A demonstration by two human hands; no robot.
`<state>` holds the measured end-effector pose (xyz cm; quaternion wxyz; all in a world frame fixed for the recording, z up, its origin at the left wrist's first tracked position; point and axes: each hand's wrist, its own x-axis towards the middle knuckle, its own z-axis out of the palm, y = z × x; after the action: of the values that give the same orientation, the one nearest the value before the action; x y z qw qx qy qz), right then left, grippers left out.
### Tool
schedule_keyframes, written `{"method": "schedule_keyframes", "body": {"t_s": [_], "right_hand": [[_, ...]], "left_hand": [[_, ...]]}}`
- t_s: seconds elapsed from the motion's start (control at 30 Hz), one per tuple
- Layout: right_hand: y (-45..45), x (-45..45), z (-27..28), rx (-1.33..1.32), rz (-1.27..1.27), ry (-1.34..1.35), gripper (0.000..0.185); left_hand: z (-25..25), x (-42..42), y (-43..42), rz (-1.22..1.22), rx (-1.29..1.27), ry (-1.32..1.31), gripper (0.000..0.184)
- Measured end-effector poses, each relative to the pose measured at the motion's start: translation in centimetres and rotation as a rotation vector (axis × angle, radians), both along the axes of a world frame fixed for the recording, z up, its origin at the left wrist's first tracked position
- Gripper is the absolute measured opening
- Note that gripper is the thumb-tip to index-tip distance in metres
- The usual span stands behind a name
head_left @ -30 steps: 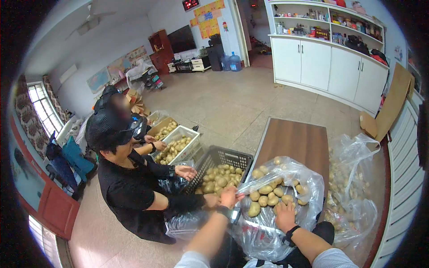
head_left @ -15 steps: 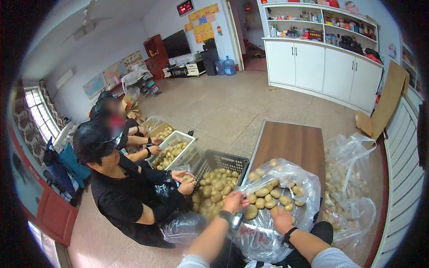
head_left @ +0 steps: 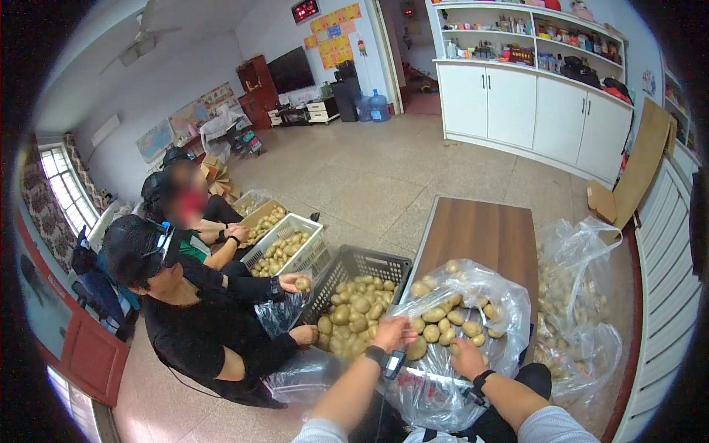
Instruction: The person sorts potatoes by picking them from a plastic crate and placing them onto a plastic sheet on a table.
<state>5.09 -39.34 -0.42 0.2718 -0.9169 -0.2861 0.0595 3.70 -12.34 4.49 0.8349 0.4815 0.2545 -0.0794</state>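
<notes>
A clear plastic bag (head_left: 509, 295) full of potatoes (head_left: 446, 336) lies open across the near end of a brown wooden table (head_left: 480, 232). My left hand (head_left: 396, 334) is at the bag's left edge, its fingers closed on the plastic. Inside the bag mouth, my right hand (head_left: 467, 359) reaches to the nearest potatoes, fingers partly spread and touching them. No potato shows clearly lifted in it. One larger round potato (head_left: 416, 348) rests between my hands. Left of the table, a dark plastic crate (head_left: 395, 267) holds many more potatoes.
A co-worker (head_left: 188, 325) in black sits at left, holding one potato (head_left: 303, 283) above the crate. Beyond are a white crate (head_left: 314, 235) of potatoes and other people. Bags of potatoes (head_left: 576, 295) stand on the floor at right, near a cardboard sheet (head_left: 642, 166).
My right hand has drawn its fingers in slightly among the potatoes; my left hand has barely shifted. The co-worker has leaned back, parting their hands, one raising a potato, the other over the crate.
</notes>
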Motion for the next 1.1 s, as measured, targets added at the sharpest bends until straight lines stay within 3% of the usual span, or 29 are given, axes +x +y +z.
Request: {"method": "schedule_keyframes", "body": {"t_s": [0.23, 0.37, 0.43, 0.7, 0.8, 0.83, 0.9, 0.93, 0.97, 1.0, 1.07, 1.1], "right_hand": [[0.5, -0.1, -0.4, 0.32, -0.192, 0.187, 0.044], [-0.1, -0.1, -2.3, 0.269, -0.222, 0.247, 0.047], [0.1, 0.3, -1.9, 0.268, -0.204, 0.271, 0.046], [0.2, 0.4, 1.9, 0.206, -0.226, 0.312, 0.046], [1.8, 1.4, 2.1, 0.368, -0.214, 0.369, 0.046], [2.5, 1.5, 2.4, 0.429, -0.255, 0.559, 0.045], [4.1, 0.6, 4.9, 0.656, -0.261, 0.864, 0.04], [5.0, 0.1, 6.2, 0.662, -0.261, 0.86, 0.04], [5.8, -0.3, 7.2, 0.663, -0.222, 0.859, 0.033], [6.3, -0.6, 7.6, 0.665, -0.184, 0.859, 0.027], [6.8, -0.7, 7.7, 0.613, -0.139, 0.821, 0.032], [7.0, -0.8, 7.7, 0.629, -0.115, 0.811, 0.034]], "left_hand": [[-1.5, 0.4, -0.4, -0.062, 0.078, 0.038, 0.027], [-1.8, 0.3, 0.8, -0.201, 0.051, 0.078, 0.021], [-1.0, 0.2, 0.3, -0.086, 0.067, 0.037, 0.024], [2.0, -0.7, 0.0, -0.029, 0.149, 0.11, 0.034], [2.3, -1.0, -0.6, -0.051, 0.175, 0.067, 0.035], [2.4, -0.7, -0.6, -0.038, 0.186, 0.061, 0.035], [1.7, -0.4, -0.7, -0.132, 0.147, 0.108, 0.041], [1.5, -0.6, -0.5, -0.134, 0.151, 0.103, 0.041], [1.8, -1.1, -0.3, -0.363, 0.602, -0.176, 0.048], [2.0, -1.0, -0.5, -0.434, 0.604, -0.175, 0.055], [2.9, -0.9, -0.8, -0.578, 0.607, -0.178, 0.072], [3.4, -1.0, -1.1, -0.608, 0.518, -0.145, 0.064]]}}
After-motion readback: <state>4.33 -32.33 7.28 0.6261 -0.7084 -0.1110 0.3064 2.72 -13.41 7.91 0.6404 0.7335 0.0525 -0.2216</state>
